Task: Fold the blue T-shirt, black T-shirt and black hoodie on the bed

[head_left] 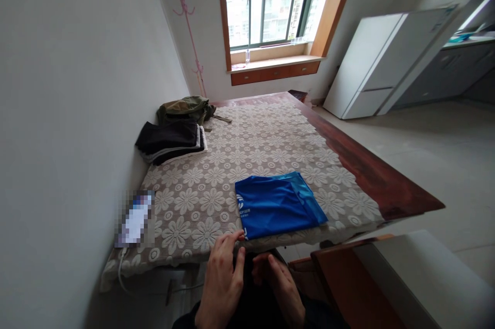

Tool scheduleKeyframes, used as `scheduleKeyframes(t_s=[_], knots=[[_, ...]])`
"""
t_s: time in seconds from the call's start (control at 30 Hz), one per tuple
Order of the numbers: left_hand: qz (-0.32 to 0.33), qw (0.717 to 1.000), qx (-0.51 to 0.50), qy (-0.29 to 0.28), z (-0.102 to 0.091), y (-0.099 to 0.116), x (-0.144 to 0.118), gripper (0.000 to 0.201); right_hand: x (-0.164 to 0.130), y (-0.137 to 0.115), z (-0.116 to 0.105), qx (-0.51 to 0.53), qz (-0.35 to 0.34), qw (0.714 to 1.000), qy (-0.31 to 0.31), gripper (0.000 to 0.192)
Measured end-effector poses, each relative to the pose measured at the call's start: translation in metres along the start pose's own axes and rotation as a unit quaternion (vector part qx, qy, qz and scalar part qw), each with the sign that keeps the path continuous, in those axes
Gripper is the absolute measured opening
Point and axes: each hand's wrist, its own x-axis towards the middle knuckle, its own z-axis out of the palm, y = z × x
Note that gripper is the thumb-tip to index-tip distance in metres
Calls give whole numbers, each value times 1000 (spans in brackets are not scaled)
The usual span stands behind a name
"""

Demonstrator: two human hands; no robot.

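Olive backpack (181, 110), contents hidden, on tbl (390, 187); L hand (224, 269) by blue cloth (273, 205), R hand (280, 280) beside, each grip half-open, empty.

We can read no wording for certain. The folded, shiny blue fabric (273, 205) bears a white emblem (240, 201) and small white characters (244, 213) that we cannot make out; the flat, rectangular phone (134, 221) shows us only a pixelated screen.

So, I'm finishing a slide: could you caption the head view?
Left hand and right hand near a folded blue cloth on a flower-patterned tablecloth.
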Motion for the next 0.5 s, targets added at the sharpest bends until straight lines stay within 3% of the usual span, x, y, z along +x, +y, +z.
scheduleKeyframes(t_s=[0.13,0.23,0.37,0.5], knots=[[-65,993,-87,-42,0,5,-5,46,-3,4,2,-8,1,1000,-10,58],[-123,968,-198,-89,4,4,-7,67,-5,6,3,-14,4,999,-32,57],[-149,902,-390,-111,12,3,-8,77,-6,5,3,7,4,999,-44,54],[-193,820,-532,-83,9,5,-3,61,-6,1,3,54,-14,997,-58,55]])
